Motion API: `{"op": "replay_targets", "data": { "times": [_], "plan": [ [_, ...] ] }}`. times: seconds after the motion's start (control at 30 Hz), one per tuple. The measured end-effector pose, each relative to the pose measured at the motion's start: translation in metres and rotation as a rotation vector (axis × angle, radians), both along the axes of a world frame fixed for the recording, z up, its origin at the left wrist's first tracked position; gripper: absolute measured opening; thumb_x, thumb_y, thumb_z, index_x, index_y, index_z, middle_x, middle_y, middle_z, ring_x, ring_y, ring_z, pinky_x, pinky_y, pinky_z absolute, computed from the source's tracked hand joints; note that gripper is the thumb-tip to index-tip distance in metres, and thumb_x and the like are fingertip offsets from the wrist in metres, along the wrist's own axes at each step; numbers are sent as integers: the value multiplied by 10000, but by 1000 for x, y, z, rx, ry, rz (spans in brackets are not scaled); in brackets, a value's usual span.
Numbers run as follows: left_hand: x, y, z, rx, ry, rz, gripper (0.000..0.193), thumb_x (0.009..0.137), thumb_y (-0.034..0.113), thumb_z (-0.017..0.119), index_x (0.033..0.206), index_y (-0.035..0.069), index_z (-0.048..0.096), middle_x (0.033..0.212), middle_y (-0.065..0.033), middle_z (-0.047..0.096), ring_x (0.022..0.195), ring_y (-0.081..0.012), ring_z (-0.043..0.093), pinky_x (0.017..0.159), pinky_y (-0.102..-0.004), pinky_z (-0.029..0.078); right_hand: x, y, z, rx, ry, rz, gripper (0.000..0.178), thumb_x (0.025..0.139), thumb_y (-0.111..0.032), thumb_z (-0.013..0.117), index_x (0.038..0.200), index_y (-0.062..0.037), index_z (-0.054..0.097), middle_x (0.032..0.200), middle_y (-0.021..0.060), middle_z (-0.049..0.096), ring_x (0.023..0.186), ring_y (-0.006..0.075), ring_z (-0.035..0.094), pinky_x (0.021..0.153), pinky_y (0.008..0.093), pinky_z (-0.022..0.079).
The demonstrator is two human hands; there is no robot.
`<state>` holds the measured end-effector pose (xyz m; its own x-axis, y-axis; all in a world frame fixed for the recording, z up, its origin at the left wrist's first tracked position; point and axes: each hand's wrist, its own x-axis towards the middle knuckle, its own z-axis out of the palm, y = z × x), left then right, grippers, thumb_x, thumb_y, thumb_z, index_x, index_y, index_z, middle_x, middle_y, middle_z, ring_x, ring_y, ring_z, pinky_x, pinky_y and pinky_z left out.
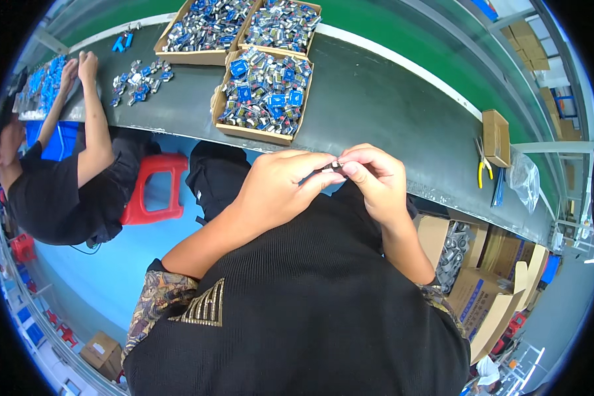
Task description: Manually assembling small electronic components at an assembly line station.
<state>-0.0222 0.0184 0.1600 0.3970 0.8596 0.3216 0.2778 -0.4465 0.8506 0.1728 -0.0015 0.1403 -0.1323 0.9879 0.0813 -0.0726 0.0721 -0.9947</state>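
Observation:
Just past the bench's near edge, in front of my body, my left hand (280, 181) and my right hand (376, 178) meet at the fingertips. Between them is a small dark part with a whitish bit (334, 165), mostly covered by the fingers, so its exact kind does not show. Thumb and forefinger of each hand pinch it. Nearest to my hands stands a cardboard box (252, 132) heaped with small blue, silver and white parts (267, 89).
Two more full cardboard boxes (201, 56) stand behind on the dark bench (383, 92). Loose parts (138, 82) lie to the left, near a co-worker (66, 178) and a red stool (153, 188). At right are yellow-handled pliers (482, 165), a small carton (496, 137) and a plastic bag (525, 178).

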Motion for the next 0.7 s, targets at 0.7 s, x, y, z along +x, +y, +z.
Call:
{"op": "replay_targets", "data": {
  "times": [0.7],
  "plan": [
    [10, 1, 2, 40, 20, -16, 183, 804, 108, 731, 945, -5, 699, 808, -140, 698, 678, -219, 695, 587, -303, 537, 6, -2, -9, -69, 189, -10, 91, 877, -36, 663, 930, 38, 654, 946, 107, 643, 850, 159, 626, 762, 267, 520]
  ]
}}
